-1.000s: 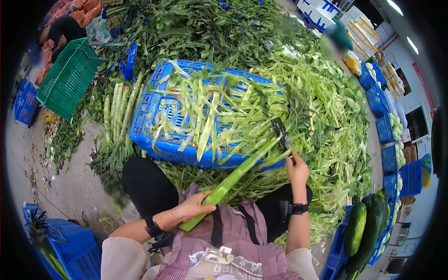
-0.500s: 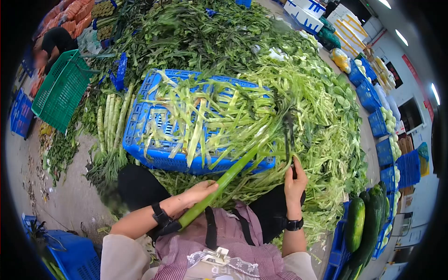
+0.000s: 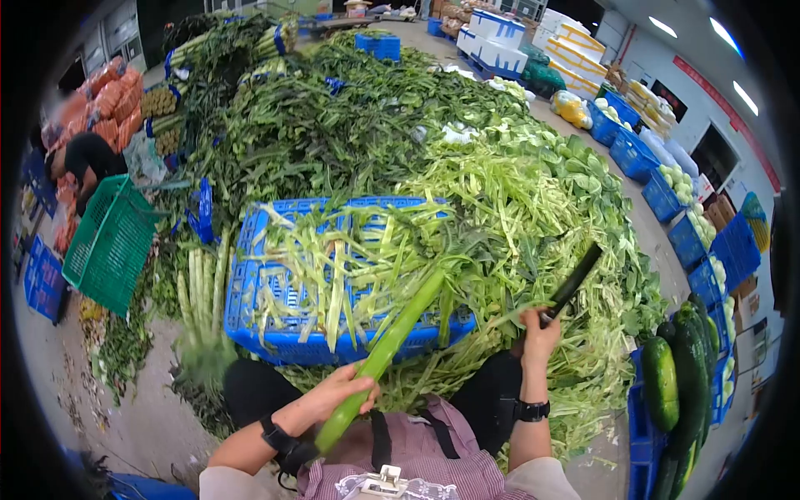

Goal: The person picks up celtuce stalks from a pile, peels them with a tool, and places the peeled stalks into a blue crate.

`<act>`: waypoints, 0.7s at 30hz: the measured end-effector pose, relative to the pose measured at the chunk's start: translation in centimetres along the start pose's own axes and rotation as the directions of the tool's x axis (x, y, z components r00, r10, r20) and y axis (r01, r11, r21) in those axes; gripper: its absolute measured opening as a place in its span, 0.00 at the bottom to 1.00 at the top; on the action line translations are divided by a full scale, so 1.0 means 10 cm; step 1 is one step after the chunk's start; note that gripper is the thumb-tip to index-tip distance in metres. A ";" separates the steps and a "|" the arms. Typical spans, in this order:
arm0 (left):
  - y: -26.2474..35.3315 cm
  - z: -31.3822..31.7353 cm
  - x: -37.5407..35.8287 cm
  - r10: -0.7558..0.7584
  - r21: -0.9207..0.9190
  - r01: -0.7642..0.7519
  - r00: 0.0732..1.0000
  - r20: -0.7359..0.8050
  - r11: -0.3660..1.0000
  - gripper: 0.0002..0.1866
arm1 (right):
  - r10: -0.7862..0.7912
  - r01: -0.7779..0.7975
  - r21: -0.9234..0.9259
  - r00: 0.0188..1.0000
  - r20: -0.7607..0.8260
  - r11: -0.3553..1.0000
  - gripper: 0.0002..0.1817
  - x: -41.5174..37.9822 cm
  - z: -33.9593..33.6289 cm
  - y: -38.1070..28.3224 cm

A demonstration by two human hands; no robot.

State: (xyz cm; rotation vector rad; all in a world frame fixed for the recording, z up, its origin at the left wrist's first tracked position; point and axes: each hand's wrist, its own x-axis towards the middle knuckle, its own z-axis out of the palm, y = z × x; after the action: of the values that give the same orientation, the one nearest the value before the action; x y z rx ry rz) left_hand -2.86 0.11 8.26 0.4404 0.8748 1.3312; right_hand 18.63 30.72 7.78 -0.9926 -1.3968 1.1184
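My left hand (image 3: 337, 395) is wrapped round the lower part of a long green celtuce stem (image 3: 393, 340), which slants up and away from my lap. Leafy shreds hang from its far end, over the front of a blue crate (image 3: 279, 350). In my right hand (image 3: 538, 337) is a dark-bladed knife (image 3: 577, 280), pointing up and right, apart from the stem. A pale green peel strip (image 3: 515, 315) trails beside the knife handle. Many peel strips (image 3: 337, 287) cover the upturned-looking crate in front of my knees.
Heaps of dark leaves (image 3: 333, 125) and light peelings (image 3: 533, 192) spread beyond the crate. Several whole stems (image 3: 200, 287) lie to its left. A green basket (image 3: 112, 242) stands near a bent-over person (image 3: 90, 167). Large dark-green gourds (image 3: 687, 367) lie at right.
The knife has swung from the stem's far end out to the right, and my right hand has moved slightly right. The stem now stands steeper. My view has tilted up.
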 end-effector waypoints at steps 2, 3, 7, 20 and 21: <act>0.06 0.05 -0.14 -0.058 -0.099 0.062 0.997 0.044 0.993 0.35 | 0.083 -0.100 0.093 0.983 0.166 0.991 0.11 0.02 0.26 0.06; 0.05 0.06 -0.19 -0.074 -0.132 0.087 0.993 0.097 0.987 0.37 | 0.108 -0.156 0.190 0.964 0.243 0.969 0.13 0.01 0.40 0.05; -0.07 0.10 -0.27 -0.096 -0.170 0.127 0.979 0.181 0.977 0.39 | 0.153 -0.387 0.385 0.843 0.515 0.838 0.28 -0.02 0.68 0.31; -0.20 0.04 -0.71 0.012 0.105 0.008 0.981 -0.193 0.994 0.22 | -0.001 0.113 -0.179 0.846 0.534 0.977 0.15 0.09 0.85 -0.13; -0.16 0.08 -0.83 0.001 0.149 0.032 0.976 -0.220 0.988 0.22 | -0.090 0.305 -0.493 0.907 0.411 0.815 0.16 0.24 0.78 -0.19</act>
State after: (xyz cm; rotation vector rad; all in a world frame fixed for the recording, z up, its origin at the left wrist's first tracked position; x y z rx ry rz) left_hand -1.16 -8.01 9.99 0.4083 1.1666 1.3202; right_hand 10.63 31.69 10.02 -1.0210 -2.1654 0.7722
